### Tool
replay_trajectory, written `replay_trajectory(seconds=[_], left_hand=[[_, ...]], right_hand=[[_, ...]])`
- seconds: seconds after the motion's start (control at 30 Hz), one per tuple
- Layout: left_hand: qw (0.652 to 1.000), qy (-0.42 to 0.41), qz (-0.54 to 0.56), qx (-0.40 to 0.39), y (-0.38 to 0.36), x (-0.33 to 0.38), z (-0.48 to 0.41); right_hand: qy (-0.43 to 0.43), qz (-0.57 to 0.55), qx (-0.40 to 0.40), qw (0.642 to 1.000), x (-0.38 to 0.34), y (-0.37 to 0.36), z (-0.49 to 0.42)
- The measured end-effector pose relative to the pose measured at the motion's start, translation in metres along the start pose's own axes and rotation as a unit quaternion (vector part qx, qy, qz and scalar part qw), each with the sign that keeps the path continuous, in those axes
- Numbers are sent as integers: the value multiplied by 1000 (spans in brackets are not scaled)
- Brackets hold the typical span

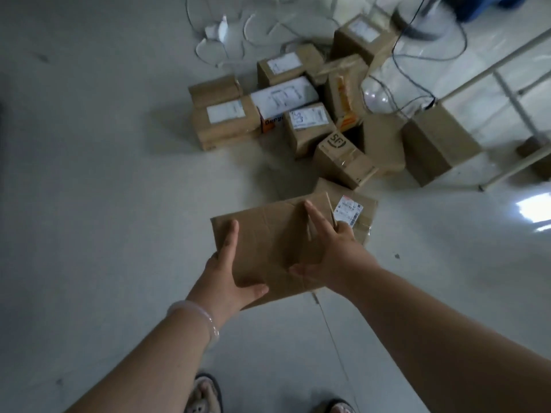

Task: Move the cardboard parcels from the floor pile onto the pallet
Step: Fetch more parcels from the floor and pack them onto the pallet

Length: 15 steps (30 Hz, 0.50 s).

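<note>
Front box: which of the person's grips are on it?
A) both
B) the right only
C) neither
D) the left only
A: the left grip clasps the box at its left edge, and the right grip holds its right side, with fingers curled over that edge.

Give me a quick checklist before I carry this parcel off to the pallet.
1. Grip of left hand on held parcel, left edge: ok.
2. Grip of right hand, right side: ok.
3. Clearance from labelled parcel beyond it: cannot tell.
4. Path free of thin cord trailing toward the feet: not ok.
5. Sight of pallet: not ok, out of frame.
</note>
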State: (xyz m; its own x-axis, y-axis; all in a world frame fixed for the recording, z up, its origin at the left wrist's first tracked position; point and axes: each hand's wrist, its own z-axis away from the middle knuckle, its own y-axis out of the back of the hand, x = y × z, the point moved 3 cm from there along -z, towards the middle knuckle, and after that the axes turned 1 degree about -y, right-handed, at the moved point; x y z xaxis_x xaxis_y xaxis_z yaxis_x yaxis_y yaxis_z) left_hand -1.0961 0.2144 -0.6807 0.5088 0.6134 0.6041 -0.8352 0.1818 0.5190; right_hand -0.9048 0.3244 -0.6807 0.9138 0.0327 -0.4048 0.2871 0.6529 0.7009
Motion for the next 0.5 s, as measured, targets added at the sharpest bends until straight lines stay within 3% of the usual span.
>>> replay_trajectory(seconds=[0.17, 0.27, 0.5], left_hand=[[997, -54, 23, 46, 93, 104, 80], [994, -77, 33, 74, 139, 149, 142], [988, -66, 25, 139, 201, 179, 289]], right_hand=[[52, 18, 67, 996, -75, 125, 71], [110, -29, 63, 992, -119, 183, 129], [169, 38, 38, 984, -207, 241, 258]])
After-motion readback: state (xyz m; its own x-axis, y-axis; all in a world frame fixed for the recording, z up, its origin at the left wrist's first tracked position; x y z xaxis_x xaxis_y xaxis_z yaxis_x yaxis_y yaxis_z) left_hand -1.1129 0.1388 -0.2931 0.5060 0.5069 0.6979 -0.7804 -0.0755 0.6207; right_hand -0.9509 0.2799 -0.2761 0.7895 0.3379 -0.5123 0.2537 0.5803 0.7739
